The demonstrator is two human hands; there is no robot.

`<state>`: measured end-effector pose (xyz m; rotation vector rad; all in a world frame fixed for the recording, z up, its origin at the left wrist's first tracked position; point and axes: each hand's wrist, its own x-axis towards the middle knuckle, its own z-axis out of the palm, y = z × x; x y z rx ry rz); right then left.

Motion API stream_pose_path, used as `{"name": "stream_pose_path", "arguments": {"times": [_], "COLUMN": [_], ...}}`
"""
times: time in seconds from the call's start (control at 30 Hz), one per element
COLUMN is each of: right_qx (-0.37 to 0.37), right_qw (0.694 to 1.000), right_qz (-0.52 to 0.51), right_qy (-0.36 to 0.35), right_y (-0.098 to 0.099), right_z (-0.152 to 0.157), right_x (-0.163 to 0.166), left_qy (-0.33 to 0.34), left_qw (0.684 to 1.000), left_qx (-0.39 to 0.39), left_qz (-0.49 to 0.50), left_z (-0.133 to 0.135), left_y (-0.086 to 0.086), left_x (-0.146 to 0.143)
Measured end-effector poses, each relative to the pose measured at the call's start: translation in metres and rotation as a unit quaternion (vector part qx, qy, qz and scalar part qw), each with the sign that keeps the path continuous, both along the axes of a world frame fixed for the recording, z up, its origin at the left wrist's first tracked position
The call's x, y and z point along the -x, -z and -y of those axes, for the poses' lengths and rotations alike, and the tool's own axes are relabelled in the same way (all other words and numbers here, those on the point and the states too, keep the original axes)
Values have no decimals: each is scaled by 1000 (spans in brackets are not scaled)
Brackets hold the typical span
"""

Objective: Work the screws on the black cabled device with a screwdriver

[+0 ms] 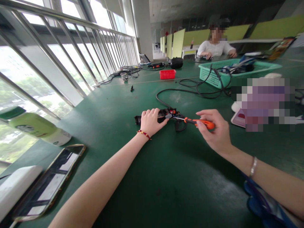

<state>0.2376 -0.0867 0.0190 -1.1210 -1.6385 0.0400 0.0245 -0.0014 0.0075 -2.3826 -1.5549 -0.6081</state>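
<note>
My left hand (150, 121) grips a black cylindrical device (163, 114) lying on the green table (152, 177), pinning it down near the middle. My right hand (213, 128) holds an orange-handled screwdriver (201, 123), its thin metal shaft pointing left with the tip at the device's open end, where red and black parts show. A black cable (171, 91) runs from the device toward the back right.
A phone (51, 182) and a white object (16, 186) lie at the near left, beside a green-capped bottle (35, 126). A red box (167, 74) and a green basket (237, 72) with cables stand farther back. Another person (215, 47) sits at the far end. Railing and windows line the left.
</note>
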Motion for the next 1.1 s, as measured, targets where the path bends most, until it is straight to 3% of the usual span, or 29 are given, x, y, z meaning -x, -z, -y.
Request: {"name": "stream_pose_path", "arguments": {"times": [0.1,0.3,0.53,0.73,0.93,1.1], "right_qx": [33,-64,41,-57,38,-57], "right_qw": [999,998,999,998,999,998], "right_qz": [1,-13,-3,-17,0,5], "right_qy": [-9,-6,-9,1,2,-3], "right_y": [0,1,0,0,0,-1], "right_z": [1,-3,1,-2,1,0], "right_x": [1,0,0,0,1,2], "left_qy": [-1,0,2,2,5,7], "left_qw": [1000,1000,1000,1000,1000,1000], "left_qx": [1,-6,-2,2,-7,-2], "left_qz": [2,4,3,7,9,8], "left_z": [0,-1,-1,-1,-1,-1], "left_y": [0,1,1,1,1,1], "left_x": [0,0,0,0,0,1]}}
